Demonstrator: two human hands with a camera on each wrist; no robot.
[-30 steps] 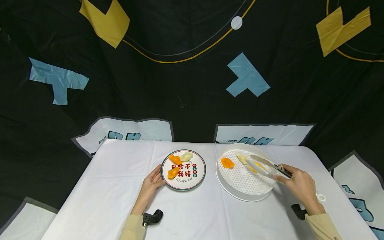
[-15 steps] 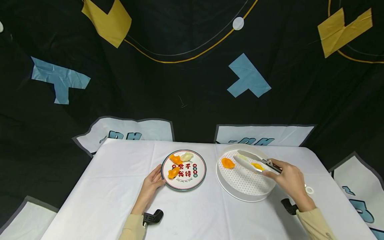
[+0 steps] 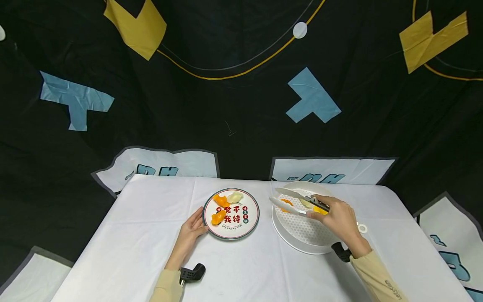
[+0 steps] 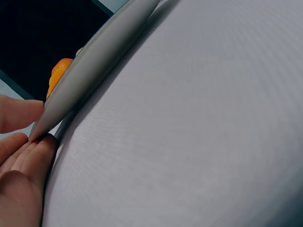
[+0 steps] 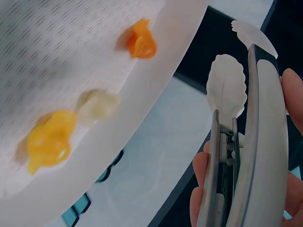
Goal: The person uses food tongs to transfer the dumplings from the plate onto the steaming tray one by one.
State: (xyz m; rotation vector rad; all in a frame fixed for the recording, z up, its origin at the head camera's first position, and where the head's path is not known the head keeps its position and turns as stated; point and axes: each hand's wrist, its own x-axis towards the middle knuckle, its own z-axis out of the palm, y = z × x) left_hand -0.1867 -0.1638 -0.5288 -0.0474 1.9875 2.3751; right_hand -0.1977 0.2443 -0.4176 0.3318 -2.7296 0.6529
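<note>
- White-clothed counter (image 3: 124,251) beneath the work.
- Round white basket with perforated liner (image 3: 309,233), right: mind its raised wall.
- Round white plate with green rim (image 3: 241,228), left; left hand (image 3: 191,230) pinches its edge, best held steady.
- Right hand (image 3: 339,218) pinches white-tipped metal tongs (image 5: 270,142), tips spread.
- Orange dumpling-shaped piece (image 5: 142,41), basket's left: straddle squarely, squeeze gently.

There are six dumplings (image 3: 217,217), one plate (image 3: 238,230), one perforated tray (image 3: 310,233), one pair of tongs (image 5: 270,142) and two hands (image 3: 191,229).
</note>
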